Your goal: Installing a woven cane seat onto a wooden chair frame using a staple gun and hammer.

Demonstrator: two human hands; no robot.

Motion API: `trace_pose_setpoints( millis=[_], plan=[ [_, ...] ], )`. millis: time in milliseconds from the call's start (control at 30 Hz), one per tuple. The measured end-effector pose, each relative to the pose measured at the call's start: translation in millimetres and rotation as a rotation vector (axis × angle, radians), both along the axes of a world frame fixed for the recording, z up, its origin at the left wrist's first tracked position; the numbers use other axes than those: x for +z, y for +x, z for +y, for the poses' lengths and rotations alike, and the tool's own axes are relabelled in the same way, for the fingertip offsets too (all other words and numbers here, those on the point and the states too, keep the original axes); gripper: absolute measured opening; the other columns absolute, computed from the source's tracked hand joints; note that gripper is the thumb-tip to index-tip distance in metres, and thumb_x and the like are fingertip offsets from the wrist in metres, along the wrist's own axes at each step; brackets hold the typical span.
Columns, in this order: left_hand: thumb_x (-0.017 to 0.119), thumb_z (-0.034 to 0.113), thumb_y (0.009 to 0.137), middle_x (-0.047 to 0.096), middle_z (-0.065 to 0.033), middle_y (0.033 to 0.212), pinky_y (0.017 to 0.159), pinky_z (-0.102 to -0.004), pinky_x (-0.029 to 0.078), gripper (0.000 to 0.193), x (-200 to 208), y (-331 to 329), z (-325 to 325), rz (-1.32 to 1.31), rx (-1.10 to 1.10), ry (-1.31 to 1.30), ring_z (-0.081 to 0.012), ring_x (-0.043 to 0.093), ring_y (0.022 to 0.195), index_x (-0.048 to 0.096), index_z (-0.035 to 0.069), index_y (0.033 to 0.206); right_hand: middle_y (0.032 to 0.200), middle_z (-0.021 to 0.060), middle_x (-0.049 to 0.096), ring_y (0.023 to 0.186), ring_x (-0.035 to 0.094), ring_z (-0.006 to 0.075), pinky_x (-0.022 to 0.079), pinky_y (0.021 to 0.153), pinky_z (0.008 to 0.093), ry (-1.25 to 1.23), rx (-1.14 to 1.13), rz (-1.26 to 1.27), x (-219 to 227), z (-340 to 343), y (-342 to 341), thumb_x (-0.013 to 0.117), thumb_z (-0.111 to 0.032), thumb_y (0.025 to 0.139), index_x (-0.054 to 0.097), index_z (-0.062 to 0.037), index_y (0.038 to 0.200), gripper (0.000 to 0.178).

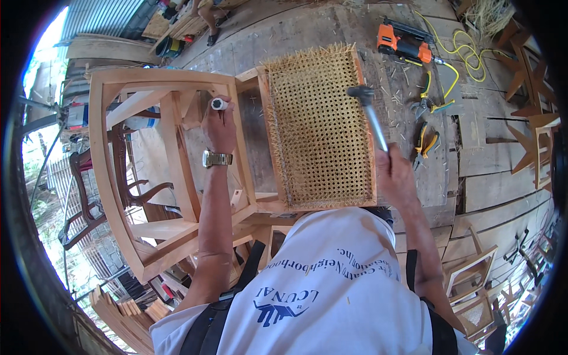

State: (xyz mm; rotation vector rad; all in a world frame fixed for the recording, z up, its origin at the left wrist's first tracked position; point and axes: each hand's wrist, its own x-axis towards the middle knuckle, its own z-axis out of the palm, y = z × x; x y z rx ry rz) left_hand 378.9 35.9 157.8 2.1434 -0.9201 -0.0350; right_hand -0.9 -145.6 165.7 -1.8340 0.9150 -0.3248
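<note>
My right hand [395, 176] is closed round the grip of a hammer [374, 122]. Its dark head is over the right edge of a woven cane panel [316, 130]; I cannot tell whether it touches. The panel spans a light wooden chair frame [244, 148], with frayed cane ends sticking out along its far edge. At the left, my left hand [221, 131] is wrapped round a white, round-ended thing [219, 104] with a dark hollow in its end. That hand is above the inner side of the frame's open left section, and most of what it holds is hidden.
An orange and black nail gun [405, 44] lies on the worktable at the far right, joined to a yellow air hose [467, 53]. Nearer are pliers [423, 97] and yellow-handled cutters [425, 145]. Dark carved chair parts [83, 207] stand left; wooden frames [470, 272] are at right.
</note>
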Motion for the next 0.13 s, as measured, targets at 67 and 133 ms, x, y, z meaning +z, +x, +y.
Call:
trace_pose_setpoints(
  millis=[67,133],
  plan=[
    [0.063,0.008,0.093,0.069,-0.0057,0.094,0.069,-0.0284,0.051,0.013,4.1,-2.7,-1.6,0.063,-0.052,0.001,-0.0121,0.065,0.079,0.063,0.007,0.106,0.056,0.0169,0.05,0.049,0.057,0.0338,0.042,0.047,0.0423,-0.034,-0.005,-0.016,-6.7,-4.1,-8.2,0.049,-0.027,0.103,0.045,-0.0027,0.095,0.026],
    [0.063,0.008,0.093,0.07,-0.0047,0.096,0.071,-0.0273,0.051,0.014,4.5,-7.2,-1.9,0.129,-0.103,0.001,-0.0093,0.065,0.082,0.063,0.007,0.106,0.058,0.0181,0.053,0.049,0.059,0.0312,0.041,0.046,0.0437,-0.084,-0.024,0.001,-12.6,-8.1,-6.1,0.052,-0.032,0.101,0.046,-0.0038,0.096,0.03]
  ],
)
